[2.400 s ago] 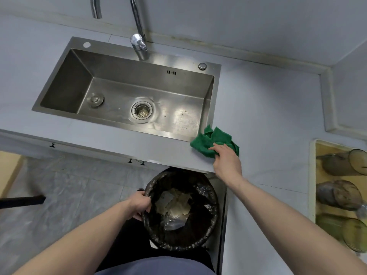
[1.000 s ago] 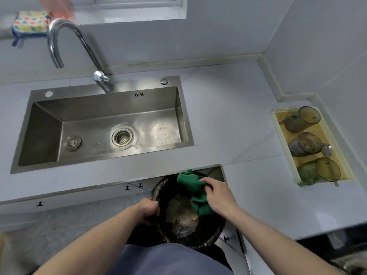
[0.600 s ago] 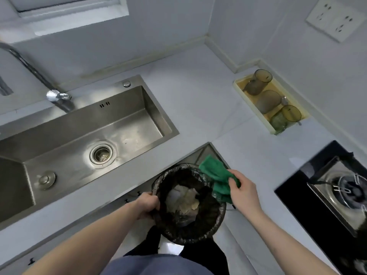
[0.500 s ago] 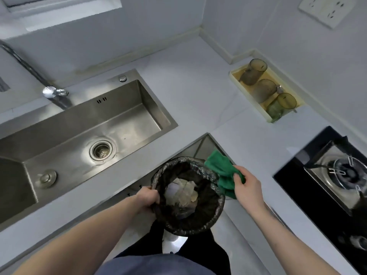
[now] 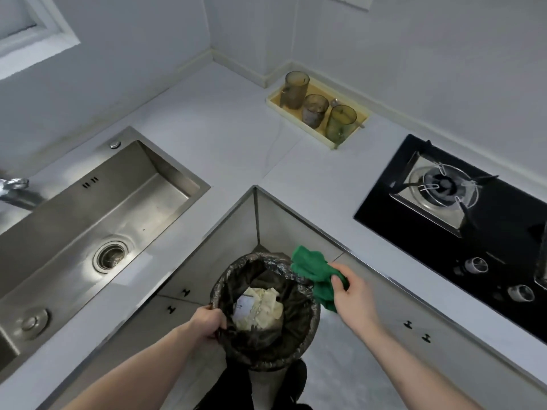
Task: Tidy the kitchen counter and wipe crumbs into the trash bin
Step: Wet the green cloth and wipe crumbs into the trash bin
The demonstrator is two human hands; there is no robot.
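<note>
A: What kind of place?
B: Home kitchen. L-shaped white counter [image 5: 236, 137] in a tiled corner, stainless sink [image 5: 97, 208] with drain and faucet [image 5: 14, 190] set into it.
A: More proof?
B: Black glass gas hob [image 5: 461, 214] with burner and knobs, tray [image 5: 359, 112] of three tinted drinking glasses [image 5: 315, 109] by the wall, wall socket [image 5: 352, 0], cabinet doors [image 5: 414, 318] under the counter, lined trash bin [image 5: 263, 309] on the floor.

Both forearms are bare, with no sleeves, watch or rings showing on the left hand [image 5: 207, 321] or the right hand [image 5: 352, 294]. Dark trousers [image 5: 236, 389] show at the bottom edge, below the arms.
</note>
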